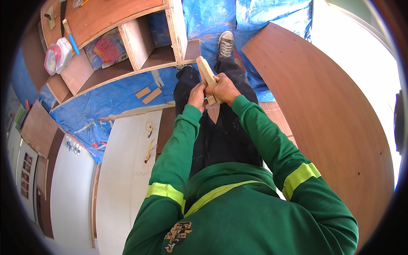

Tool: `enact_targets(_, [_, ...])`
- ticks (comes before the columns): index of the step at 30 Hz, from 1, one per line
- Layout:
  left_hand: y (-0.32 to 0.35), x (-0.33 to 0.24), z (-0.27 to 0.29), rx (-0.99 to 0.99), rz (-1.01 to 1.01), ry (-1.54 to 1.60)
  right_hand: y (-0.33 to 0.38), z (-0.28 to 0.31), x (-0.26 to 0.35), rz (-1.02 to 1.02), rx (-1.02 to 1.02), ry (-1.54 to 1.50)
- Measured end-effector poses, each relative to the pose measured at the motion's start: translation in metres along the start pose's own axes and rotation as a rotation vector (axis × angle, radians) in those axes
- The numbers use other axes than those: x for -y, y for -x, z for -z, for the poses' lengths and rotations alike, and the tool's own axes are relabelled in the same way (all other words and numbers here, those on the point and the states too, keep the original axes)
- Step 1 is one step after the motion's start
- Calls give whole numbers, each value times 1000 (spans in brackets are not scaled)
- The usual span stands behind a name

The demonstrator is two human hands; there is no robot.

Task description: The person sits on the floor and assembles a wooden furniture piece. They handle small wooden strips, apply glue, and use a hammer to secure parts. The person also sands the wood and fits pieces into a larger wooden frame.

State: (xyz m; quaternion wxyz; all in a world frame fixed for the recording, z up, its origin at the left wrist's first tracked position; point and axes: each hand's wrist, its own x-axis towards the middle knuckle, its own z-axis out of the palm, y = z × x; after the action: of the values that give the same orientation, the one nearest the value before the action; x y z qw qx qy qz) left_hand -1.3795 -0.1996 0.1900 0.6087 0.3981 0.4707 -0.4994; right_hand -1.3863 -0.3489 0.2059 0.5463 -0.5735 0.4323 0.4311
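Observation:
In front of my thighs, both hands grip pale, unfinished wooden pieces point(205, 70) with a tapered upper end. My left hand point(197, 97) is closed around their lower left side. Wrapped over the right side is my right hand point(224, 89), its thumb near the top. A short block end point(212, 100) shows beneath the fingers. The fingers hide how the pieces meet. Both forearms wear green sleeves.
A wooden shelf unit point(129, 44) stands ahead at left, with a blue-handled tool point(71, 38) and plastic-wrapped item point(58, 57) on it. Blue sheeting point(114, 98) covers the floor under wood strips point(151, 96). A large brown panel point(327, 106) is at right, a white panel point(127, 170) at left.

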Motion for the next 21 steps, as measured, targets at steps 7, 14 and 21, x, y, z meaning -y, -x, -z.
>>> enact_targets(7, [-21, 21, 33, 35, 20, 16, 31, 7, -3, -62, -82, -474])
enact_targets(14, [-33, 30, 11, -138, -129, 10, 16, 2, -27, 20, -238, -283])
enact_targets(21, [-44, 19, 33, -95, -95, -37, 37, -35, 5, 198, -271, 186])
